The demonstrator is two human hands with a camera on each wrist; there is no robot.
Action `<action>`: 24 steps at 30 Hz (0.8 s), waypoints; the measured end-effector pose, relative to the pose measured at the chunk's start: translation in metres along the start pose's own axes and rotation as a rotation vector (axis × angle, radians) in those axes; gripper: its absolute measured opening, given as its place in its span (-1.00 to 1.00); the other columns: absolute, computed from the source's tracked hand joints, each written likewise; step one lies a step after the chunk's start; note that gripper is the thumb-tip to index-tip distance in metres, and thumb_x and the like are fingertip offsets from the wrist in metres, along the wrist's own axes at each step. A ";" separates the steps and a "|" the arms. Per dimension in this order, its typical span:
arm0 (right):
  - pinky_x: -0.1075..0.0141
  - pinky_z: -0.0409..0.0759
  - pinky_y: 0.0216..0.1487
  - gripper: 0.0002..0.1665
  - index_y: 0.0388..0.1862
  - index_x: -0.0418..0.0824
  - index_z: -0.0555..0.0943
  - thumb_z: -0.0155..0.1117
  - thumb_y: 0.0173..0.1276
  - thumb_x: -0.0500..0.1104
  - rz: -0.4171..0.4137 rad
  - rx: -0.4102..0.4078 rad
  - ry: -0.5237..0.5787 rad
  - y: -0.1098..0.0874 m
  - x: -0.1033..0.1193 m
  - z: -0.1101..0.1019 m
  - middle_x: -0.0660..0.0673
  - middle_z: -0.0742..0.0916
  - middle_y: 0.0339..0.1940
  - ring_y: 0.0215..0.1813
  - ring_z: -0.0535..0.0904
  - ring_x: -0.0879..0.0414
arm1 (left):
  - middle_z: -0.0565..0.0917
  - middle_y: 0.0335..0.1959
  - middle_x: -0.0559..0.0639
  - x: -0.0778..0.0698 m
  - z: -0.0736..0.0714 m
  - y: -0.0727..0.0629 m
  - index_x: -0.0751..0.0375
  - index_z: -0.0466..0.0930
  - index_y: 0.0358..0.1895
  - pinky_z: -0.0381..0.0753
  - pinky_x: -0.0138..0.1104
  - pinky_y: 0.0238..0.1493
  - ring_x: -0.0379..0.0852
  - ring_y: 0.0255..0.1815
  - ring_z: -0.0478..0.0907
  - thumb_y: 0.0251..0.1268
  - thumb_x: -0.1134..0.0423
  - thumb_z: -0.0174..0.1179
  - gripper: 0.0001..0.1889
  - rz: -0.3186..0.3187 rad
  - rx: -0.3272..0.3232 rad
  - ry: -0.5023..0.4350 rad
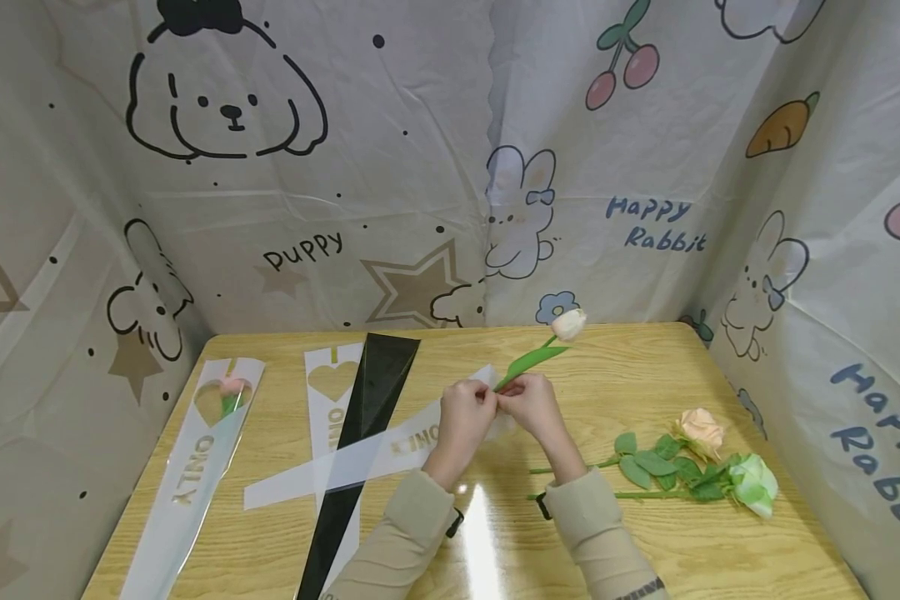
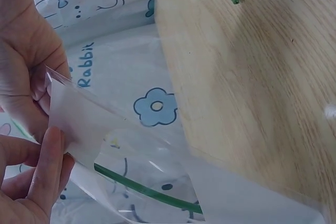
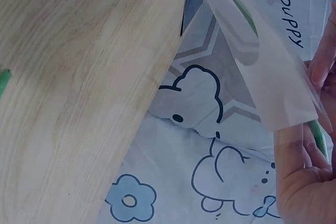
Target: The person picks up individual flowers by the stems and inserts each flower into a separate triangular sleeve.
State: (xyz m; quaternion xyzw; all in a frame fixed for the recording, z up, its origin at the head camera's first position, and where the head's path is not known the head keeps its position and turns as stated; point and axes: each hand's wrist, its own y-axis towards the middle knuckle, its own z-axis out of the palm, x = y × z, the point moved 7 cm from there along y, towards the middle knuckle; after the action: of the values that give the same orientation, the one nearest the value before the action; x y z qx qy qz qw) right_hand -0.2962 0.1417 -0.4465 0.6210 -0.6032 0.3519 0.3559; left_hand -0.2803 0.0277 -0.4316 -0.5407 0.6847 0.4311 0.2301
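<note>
A white tulip (image 1: 568,324) with a long green leaf points up and to the right above the table in the head view. My right hand (image 1: 531,407) pinches it low, by the stem at the sleeve's mouth. With thumb and fingers, my left hand (image 1: 467,417) grips the top edge of a white flower sleeve (image 1: 360,457) with gold lettering. Inside the sleeve, the green stem (image 2: 149,190) shows through its clear window in the left wrist view. In the right wrist view the sleeve's white rim (image 3: 291,111) overlaps my right fingers.
At left lies a filled sleeve (image 1: 195,467) with a pink tulip in its heart window. A black sleeve (image 1: 360,408) crosses another white sleeve (image 1: 321,433) under the held one. A peach rose (image 1: 699,432) and a pale green rose (image 1: 752,485) lie at right. Printed curtains surround the table.
</note>
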 end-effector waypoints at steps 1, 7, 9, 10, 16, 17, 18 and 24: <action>0.28 0.66 -0.39 -0.91 -0.46 -0.45 0.64 0.32 0.01 -0.41 0.012 0.011 0.005 0.001 -0.001 0.000 -0.28 0.70 -0.48 -0.42 0.66 -0.03 | 0.63 -0.62 0.10 0.000 0.000 0.000 0.41 0.66 -0.50 0.41 -0.61 -0.72 -0.28 -0.71 0.48 0.06 0.47 0.08 -0.84 0.000 0.001 0.002; 0.28 0.66 -0.37 -0.89 -0.42 -0.45 0.65 0.32 0.03 -0.40 0.064 0.084 0.045 0.005 -0.005 0.000 -0.29 0.71 -0.45 -0.43 0.65 0.03 | 0.63 -0.58 0.11 -0.006 -0.003 0.000 0.42 0.67 -0.48 0.44 -0.60 -0.68 -0.23 -0.66 0.52 0.07 0.46 0.10 -0.85 0.017 0.005 0.009; 0.28 0.66 -0.36 -0.88 -0.41 -0.47 0.65 0.31 0.03 -0.40 0.066 0.106 0.054 0.007 -0.006 0.001 -0.30 0.72 -0.44 -0.43 0.65 0.05 | 0.63 -0.57 0.12 -0.008 -0.004 -0.001 0.42 0.67 -0.48 0.44 -0.61 -0.68 -0.22 -0.65 0.53 0.08 0.46 0.10 -0.85 0.022 0.005 0.011; 0.29 0.66 -0.35 -0.88 -0.40 -0.47 0.65 0.31 0.04 -0.41 0.071 0.115 0.059 0.007 -0.006 0.001 -0.30 0.72 -0.44 -0.43 0.65 0.05 | 0.63 -0.57 0.12 -0.008 -0.003 -0.001 0.41 0.67 -0.48 0.44 -0.61 -0.68 -0.22 -0.65 0.53 0.08 0.46 0.10 -0.85 0.023 0.006 0.015; 0.30 0.64 -0.37 -0.89 -0.41 -0.47 0.65 0.29 0.04 -0.43 0.067 0.147 0.036 0.009 -0.006 0.002 -0.29 0.72 -0.45 -0.43 0.64 0.09 | 0.62 -0.59 0.10 -0.012 -0.006 -0.001 0.39 0.66 -0.51 0.42 -0.60 -0.68 -0.22 -0.66 0.51 0.06 0.45 0.11 -0.85 0.041 -0.015 0.027; 0.31 0.62 -0.39 -0.90 -0.42 -0.46 0.65 0.28 0.03 -0.43 0.061 0.150 0.028 0.009 -0.005 0.002 -0.28 0.72 -0.47 -0.45 0.62 0.10 | 0.62 -0.59 0.11 -0.013 -0.006 -0.001 0.40 0.66 -0.51 0.42 -0.60 -0.68 -0.22 -0.66 0.51 0.06 0.46 0.11 -0.86 0.047 -0.021 0.027; 0.33 0.61 -0.41 -0.91 -0.43 -0.46 0.65 0.28 0.03 -0.44 0.053 0.151 0.018 0.009 -0.005 0.002 -0.27 0.71 -0.48 -0.47 0.60 0.12 | 0.62 -0.60 0.11 -0.013 -0.006 -0.001 0.40 0.66 -0.52 0.42 -0.60 -0.68 -0.22 -0.66 0.52 0.05 0.46 0.11 -0.86 0.052 -0.025 0.026; 0.42 0.42 -0.56 -0.94 -0.48 -0.45 0.63 0.23 0.01 -0.48 0.005 0.154 0.008 0.010 -0.004 0.004 -0.15 0.64 -0.65 -0.63 0.42 0.21 | 0.62 -0.61 0.10 -0.015 -0.008 -0.001 0.38 0.66 -0.54 0.42 -0.59 -0.70 -0.23 -0.68 0.50 0.05 0.46 0.10 -0.85 0.056 -0.036 0.017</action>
State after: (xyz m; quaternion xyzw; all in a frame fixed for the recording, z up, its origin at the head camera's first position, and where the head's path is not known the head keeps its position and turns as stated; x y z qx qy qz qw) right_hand -0.3065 0.1403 -0.4521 0.6438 -0.5745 0.4004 0.3086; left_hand -0.2739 0.0292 -0.4162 -0.5290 0.6937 0.4451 0.2021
